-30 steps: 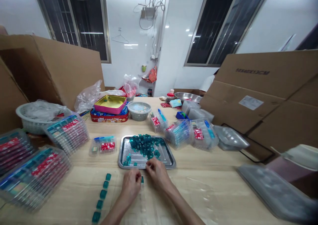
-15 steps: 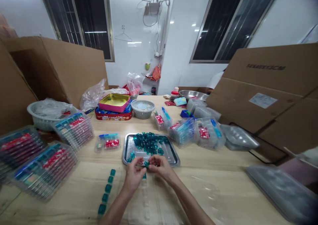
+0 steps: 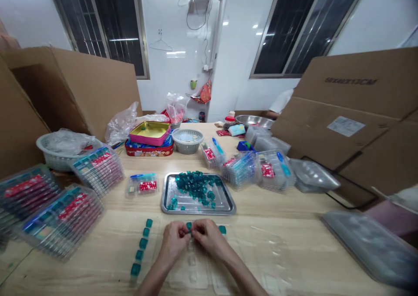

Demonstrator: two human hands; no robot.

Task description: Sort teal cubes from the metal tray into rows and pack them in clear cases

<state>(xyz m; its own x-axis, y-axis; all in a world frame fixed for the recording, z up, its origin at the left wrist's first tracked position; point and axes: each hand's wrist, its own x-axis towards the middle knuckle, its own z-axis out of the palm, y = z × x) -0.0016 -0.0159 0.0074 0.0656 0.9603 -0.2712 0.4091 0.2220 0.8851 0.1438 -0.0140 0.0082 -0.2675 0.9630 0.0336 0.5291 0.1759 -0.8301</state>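
My left hand point(image 3: 175, 240) and my right hand point(image 3: 208, 236) meet, fingertips pinched together over a clear plastic blister tray point(image 3: 192, 261). Between them is a small translucent teal piece, mostly hidden by the fingers. Just beyond the fingertips, a teal cube point(image 3: 189, 226) sits in the tray's top pocket. Another teal cube point(image 3: 222, 230) lies in a clear tray to the right of my right hand. To the left, a column of several teal cubes point(image 3: 143, 243) fills another clear tray. Ahead, a metal tray point(image 3: 225, 202) bears a heap of teal pieces point(image 3: 196, 186).
Stacks of filled clear packs point(image 3: 70, 220) stand at left, more packs point(image 3: 274, 172) at right. One pack point(image 3: 142, 186) lies left of the metal tray. Farther back are tins point(image 3: 150, 132) and a grey basket point(image 3: 187, 140). Cardboard boxes point(image 3: 98, 87) flank the table.
Both hands have moved back from the metal tray's near edge, down over the clear tray, bringing the teal piece along. The teal cube in the right-hand tray has come into view.
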